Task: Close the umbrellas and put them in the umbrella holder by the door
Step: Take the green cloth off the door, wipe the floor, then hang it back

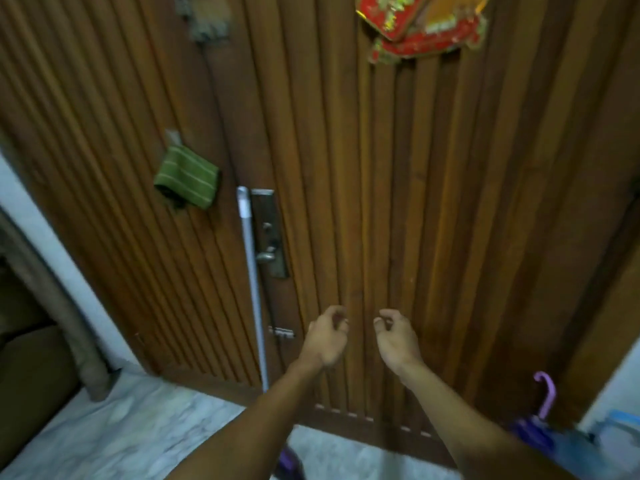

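Umbrella: purple, curved lilac handle, already folded and standing upright at about 4 o'clock in the head view, low against the door frame; I can't make out a holder around it, too blurred there, though a bluish shape sits just right of it

Second purple item at 6 o'clock, bottom edge between my forearms, mostly cropped; could be another umbrella, can't confirm, and can't tell if it's open or folded

Left hand and right hand both raised in front of the door, near centre, just apart from each other; fingers loosely curled inward, gripping nothing, touching nothing

Other stuff: grey-white pole leaning on the door at 9 o'clock of the hands, right beside the lock plate; green striped cloth hanging at 10 o'clock; red and gold decoration at 12 to 1 o'clock; marble floor below

My read on the step: hands are free, so I'm between umbrellas, one looks stowed at 4 o'clock and the next isn't picked up yet

Next move as I see it: tilt the head down toward 6 o'clock to identify that purple item, then drop a hand to it; if it's an open umbrella, one hand on the handle, the other sliding the runner down to collapse it, then carry it to 4 o'clock and stand it beside the stowed one

Risk: pole is only leaning, an elbow swing left could knock it over
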